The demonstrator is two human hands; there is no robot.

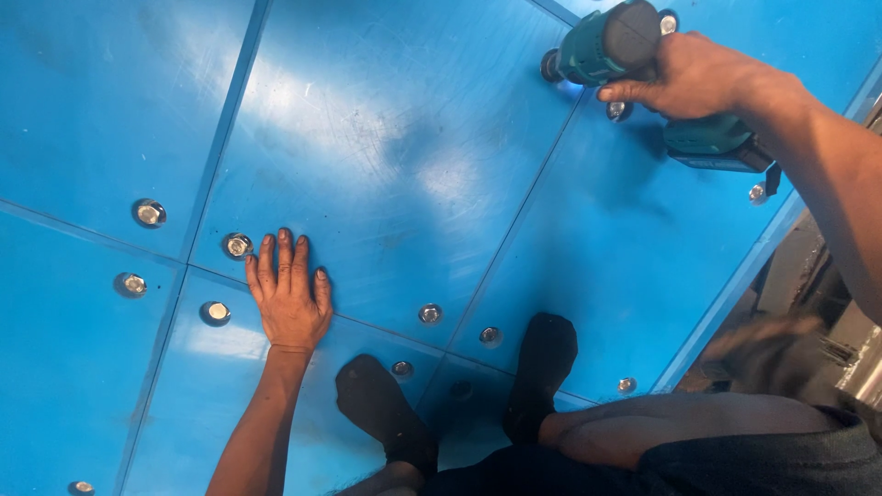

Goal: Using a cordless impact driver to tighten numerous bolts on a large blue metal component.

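Note:
My right hand [703, 75] grips a teal cordless drill [611, 41] at the upper right, its nose pressed against a bolt at the seam of the blue panels [395, 147]. Another bolt [617, 110] shows just below the drill. My left hand [289, 292] lies flat, fingers spread, on the blue surface at lower left, its fingertips beside a recessed bolt [237, 245]. More bolts [216, 312] sit close to the hand's left.
My feet in black socks [542, 367] rest on the panels near the bottom centre, with bolts [430, 313] between them and the hand. The panel edge [735, 285] runs diagonally at right; beyond it lie blurred metal parts [827, 358].

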